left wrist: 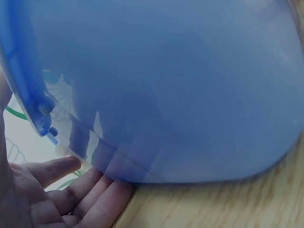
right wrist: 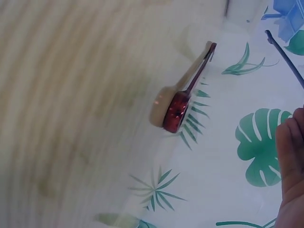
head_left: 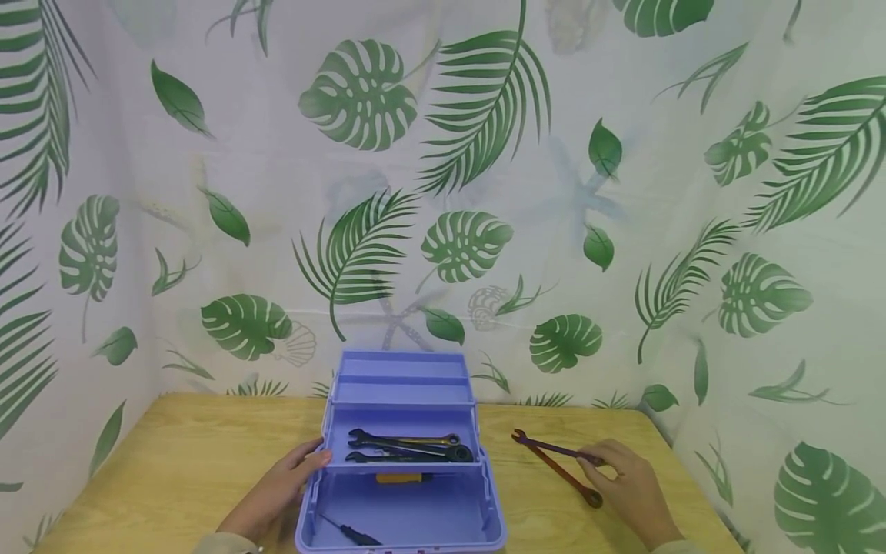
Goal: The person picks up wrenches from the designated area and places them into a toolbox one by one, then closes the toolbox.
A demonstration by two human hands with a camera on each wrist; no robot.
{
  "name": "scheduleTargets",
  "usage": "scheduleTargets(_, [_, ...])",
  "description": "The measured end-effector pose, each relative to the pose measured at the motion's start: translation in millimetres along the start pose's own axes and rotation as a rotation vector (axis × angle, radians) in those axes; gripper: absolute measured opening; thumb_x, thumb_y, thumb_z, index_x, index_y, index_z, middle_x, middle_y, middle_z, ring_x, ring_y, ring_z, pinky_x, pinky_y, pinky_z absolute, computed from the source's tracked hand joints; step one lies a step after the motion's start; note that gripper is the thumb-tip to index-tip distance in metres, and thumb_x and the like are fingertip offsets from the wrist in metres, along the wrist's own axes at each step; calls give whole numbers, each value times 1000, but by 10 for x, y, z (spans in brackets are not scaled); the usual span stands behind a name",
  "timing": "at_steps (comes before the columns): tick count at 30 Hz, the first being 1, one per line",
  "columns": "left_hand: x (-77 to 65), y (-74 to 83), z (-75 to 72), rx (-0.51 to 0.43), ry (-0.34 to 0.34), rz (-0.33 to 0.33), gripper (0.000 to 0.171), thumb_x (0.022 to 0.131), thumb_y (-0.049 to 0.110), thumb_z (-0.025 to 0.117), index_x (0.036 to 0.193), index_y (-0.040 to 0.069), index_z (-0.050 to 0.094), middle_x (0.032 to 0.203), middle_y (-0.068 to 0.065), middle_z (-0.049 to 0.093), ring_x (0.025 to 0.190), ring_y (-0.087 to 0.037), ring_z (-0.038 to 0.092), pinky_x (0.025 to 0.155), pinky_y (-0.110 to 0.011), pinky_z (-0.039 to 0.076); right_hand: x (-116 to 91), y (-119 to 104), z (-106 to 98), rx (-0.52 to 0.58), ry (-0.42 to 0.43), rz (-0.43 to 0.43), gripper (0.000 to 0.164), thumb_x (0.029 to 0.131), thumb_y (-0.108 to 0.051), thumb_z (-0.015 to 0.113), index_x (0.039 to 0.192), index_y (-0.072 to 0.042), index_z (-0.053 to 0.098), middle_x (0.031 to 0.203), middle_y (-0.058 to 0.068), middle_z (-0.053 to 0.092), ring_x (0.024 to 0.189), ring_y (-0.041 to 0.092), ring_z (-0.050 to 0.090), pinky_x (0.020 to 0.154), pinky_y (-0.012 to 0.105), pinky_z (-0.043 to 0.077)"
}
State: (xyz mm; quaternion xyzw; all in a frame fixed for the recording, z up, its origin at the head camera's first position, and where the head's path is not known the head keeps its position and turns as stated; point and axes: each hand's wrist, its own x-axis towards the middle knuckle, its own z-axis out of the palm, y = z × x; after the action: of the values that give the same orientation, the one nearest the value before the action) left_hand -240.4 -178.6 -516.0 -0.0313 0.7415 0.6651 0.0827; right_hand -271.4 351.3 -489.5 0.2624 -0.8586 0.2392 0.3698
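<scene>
On the table stands an open purple-blue toolbox [head_left: 401, 509] with a raised tray [head_left: 401, 419]. My left hand [head_left: 285, 488] rests at its left side, thumb near the tray's edge. In the left wrist view its fairly straight fingers [left wrist: 107, 202] lie against the smooth side wall [left wrist: 180, 104]. To the right, my right hand [head_left: 631, 488] pinches a dark purple combination wrench [head_left: 557, 448] by one end, the open jaw pointing left. Close under it a red ratcheting wrench [head_left: 566, 475] lies on the table, its ring end large in the right wrist view.
Several dark wrenches [head_left: 408, 446] and a gold-coloured one lie in the tray. A screwdriver [head_left: 356, 535] and a yellow-handled tool [head_left: 398, 478] are in the lower compartment. Leaf-patterned cloth [head_left: 443, 177] hangs behind the wooden table [head_left: 208, 454] and along both sides.
</scene>
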Motion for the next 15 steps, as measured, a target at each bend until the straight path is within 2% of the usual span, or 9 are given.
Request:
scheduleTargets(4, [-2,0,-1,8,-2,10,73,102,41,60,156,-3,37,145,-32,52,116,-38,66,91,-52,60,54,-89,1,55,26,-16,35,69,9,89,92,-15,78,88,-12,69,75,2,65,72,8,52])
scheduleTargets(15, [3,14,16,27,18,-5,74,101,44,61,155,-2,39,145,-32,52,117,-39,65,91,-54,59,157,-279,14,112,2,-11,31,73,7,88,93,-15,78,92,-10,71,79,1,65,75,8,53])
